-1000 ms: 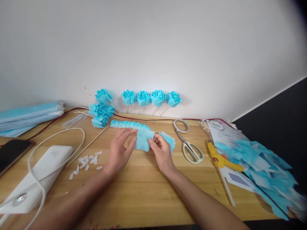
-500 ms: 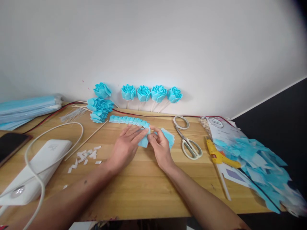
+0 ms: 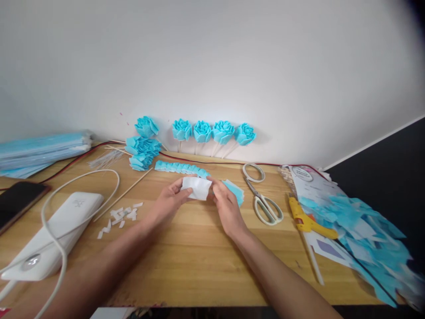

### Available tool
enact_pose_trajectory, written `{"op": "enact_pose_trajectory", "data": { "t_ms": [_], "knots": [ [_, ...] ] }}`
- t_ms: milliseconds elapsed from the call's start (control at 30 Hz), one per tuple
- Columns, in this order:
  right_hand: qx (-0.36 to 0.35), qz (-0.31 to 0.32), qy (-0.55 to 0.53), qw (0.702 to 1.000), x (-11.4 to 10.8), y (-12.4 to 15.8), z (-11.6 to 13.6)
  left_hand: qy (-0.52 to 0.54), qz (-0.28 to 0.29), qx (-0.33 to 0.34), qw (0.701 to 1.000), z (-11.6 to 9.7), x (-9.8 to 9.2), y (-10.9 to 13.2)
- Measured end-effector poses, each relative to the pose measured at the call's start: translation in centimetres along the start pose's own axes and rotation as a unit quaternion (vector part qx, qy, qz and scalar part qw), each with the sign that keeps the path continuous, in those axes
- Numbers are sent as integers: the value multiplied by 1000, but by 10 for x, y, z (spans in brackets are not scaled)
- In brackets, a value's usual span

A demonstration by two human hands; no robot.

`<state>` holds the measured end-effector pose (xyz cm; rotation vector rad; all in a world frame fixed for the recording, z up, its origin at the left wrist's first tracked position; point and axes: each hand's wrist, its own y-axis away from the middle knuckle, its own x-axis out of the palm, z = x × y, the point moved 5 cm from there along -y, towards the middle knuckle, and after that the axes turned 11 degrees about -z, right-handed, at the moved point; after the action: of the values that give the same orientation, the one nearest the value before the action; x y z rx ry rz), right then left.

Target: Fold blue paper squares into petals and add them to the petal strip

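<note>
A small rectangular sheet (image 3: 196, 188), its white side facing me, is held up above the table. My left hand (image 3: 172, 196) pinches it at the left edge, thumb in front. At the opposite edge, my right hand (image 3: 226, 204) has its fingers curled around the corner. Just behind the sheet lies a row of folded blue petals (image 3: 181, 168), overlapping one another. A pile of flat blue pieces (image 3: 235, 192) lies partly hidden behind my right hand.
Blue flowers on sticks (image 3: 222, 132) lean on the wall. Scissors (image 3: 268, 209), a tape roll (image 3: 253, 173) and a yellow glue gun (image 3: 308, 221) lie to the right, beside blue scraps (image 3: 361, 230). Leftward are a power bank (image 3: 63, 235), its cable, a phone (image 3: 20, 204) and white snippets (image 3: 121, 215).
The sheet in my hands has turned from its blue side to its white side and is now spread between both hands. The view has shifted slightly.
</note>
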<state>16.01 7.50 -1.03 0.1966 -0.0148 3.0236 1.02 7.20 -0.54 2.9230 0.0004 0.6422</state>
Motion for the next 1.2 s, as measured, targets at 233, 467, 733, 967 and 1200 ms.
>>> {"op": "enact_pose_trajectory", "data": {
  "t_ms": [233, 467, 733, 967, 1200],
  "knots": [
    [-27, -24, 48, 998, -3, 0, 2, -32, 51, -20, 998, 6, 2, 1],
    [-35, -7, 70, 997, -2, 0, 1, -137, 0, -10, 991, 3, -4, -2],
    [-61, 22, 74, 995, -1, 4, 10, -155, -23, 11, 988, 6, -9, -6],
    [-61, 11, 99, 993, -3, -2, 3, -77, 4, -13, 997, 8, -6, -6],
    [-64, 21, 91, 994, -3, -3, 4, -56, 1, -42, 998, 3, -6, -4]
  ]
}}
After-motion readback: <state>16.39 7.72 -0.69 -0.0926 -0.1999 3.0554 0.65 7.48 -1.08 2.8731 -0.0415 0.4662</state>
